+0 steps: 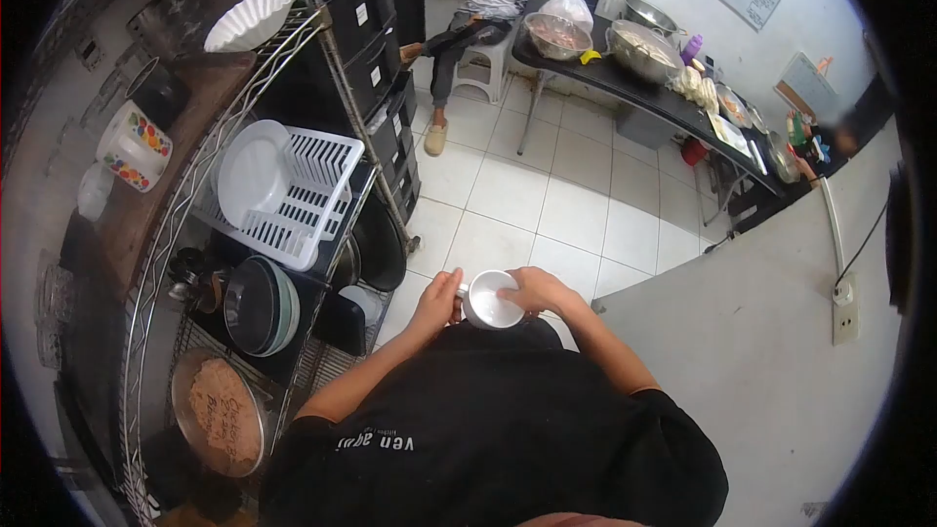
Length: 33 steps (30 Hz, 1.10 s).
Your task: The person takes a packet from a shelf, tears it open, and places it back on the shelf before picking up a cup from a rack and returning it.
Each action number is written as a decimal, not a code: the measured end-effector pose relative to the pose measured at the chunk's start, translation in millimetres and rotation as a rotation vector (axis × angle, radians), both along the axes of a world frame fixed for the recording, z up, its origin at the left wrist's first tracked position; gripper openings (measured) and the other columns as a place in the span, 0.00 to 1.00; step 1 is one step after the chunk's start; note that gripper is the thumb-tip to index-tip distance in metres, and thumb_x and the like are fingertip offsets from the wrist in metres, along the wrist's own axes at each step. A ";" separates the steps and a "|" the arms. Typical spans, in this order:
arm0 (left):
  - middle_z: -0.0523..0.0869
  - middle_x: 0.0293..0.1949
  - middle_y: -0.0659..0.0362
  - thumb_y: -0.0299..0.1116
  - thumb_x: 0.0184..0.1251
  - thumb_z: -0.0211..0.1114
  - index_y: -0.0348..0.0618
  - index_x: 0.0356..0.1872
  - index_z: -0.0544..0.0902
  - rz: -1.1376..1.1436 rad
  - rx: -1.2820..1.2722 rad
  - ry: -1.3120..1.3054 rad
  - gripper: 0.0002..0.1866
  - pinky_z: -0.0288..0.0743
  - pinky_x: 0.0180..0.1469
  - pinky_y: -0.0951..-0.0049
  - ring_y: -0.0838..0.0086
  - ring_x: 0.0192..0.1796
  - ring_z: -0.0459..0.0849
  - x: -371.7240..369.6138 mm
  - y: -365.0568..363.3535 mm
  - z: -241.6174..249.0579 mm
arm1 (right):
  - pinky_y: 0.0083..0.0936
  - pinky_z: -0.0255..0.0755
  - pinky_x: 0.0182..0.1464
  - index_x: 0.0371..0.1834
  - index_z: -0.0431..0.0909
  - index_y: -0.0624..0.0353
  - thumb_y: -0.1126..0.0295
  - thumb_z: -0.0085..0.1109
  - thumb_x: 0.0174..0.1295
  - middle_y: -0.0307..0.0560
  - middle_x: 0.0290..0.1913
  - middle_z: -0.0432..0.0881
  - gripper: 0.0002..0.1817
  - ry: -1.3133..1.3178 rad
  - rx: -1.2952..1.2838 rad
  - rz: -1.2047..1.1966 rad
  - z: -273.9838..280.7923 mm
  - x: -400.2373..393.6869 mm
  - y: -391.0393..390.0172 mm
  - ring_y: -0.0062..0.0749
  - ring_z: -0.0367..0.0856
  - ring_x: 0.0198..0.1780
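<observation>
A white mug (493, 300) is held in front of my body, its open top facing up toward me. My left hand (441, 301) is closed at its handle on the left side. On the other side my right hand (535, 291) grips the wall, with the thumb over the rim and inside the mug. The inside looks white, and I cannot make out anything in it. The fingers under the mug are hidden.
Close on my left stands a wire shelf rack with a white dish rack (310, 197), stacked bowls (262, 307) and a labelled pan (223, 410). A dark table (605, 68) with food bowls runs along the back. A person (478, 0) sits on a stool (480, 70). A grey partition (742, 332) stands right.
</observation>
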State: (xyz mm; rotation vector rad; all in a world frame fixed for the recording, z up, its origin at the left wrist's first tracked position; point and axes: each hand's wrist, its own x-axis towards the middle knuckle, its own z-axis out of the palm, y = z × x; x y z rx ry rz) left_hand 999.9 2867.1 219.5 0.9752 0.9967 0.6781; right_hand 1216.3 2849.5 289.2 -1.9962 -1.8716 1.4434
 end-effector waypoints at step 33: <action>0.72 0.20 0.62 0.46 0.75 0.53 0.40 0.40 0.73 -0.160 -0.062 0.062 0.16 0.64 0.20 0.77 0.79 0.17 0.71 62.1 37.1 -16.8 | 0.40 0.78 0.41 0.53 0.78 0.59 0.57 0.51 0.65 0.56 0.27 0.85 0.20 -0.188 0.188 0.011 -40.4 63.7 11.4 0.44 0.86 0.26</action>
